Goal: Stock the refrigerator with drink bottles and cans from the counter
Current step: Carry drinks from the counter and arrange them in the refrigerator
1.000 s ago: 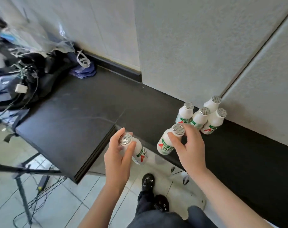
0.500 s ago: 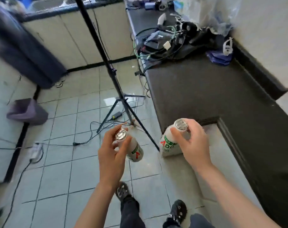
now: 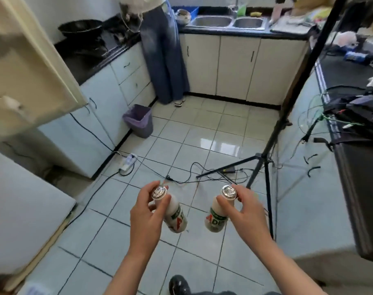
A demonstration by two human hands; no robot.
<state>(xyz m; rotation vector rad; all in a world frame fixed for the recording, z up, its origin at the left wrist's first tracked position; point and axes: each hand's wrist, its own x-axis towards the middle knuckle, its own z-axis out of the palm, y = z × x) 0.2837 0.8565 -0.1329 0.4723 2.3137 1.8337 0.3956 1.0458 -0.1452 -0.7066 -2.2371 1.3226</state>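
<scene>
I carry two small white drink bottles with silver foil caps above the tiled floor. My left hand (image 3: 146, 216) grips the neck of the left bottle (image 3: 175, 216), which tilts down to the right. My right hand (image 3: 248, 211) pinches the neck of the right bottle (image 3: 216, 216), whose label shows red and green letters. The cream refrigerator door (image 3: 32, 67) stands open at the upper left, and the white refrigerator body (image 3: 21, 209) fills the lower left. The black counter (image 3: 355, 158) runs along the right edge.
A black tripod (image 3: 264, 162) stands on the floor right of centre, with cables and a power strip (image 3: 128, 161) across the tiles. A purple bin (image 3: 140, 120) sits by the left cabinets. A person in jeans (image 3: 162, 50) stands by the far sink (image 3: 228, 22). Clutter covers the right counter.
I have turned left away from the counter, from facing the wall to facing the kitchen floor and refrigerator. Both hands lifted a bottle off the counter and carry them along.
</scene>
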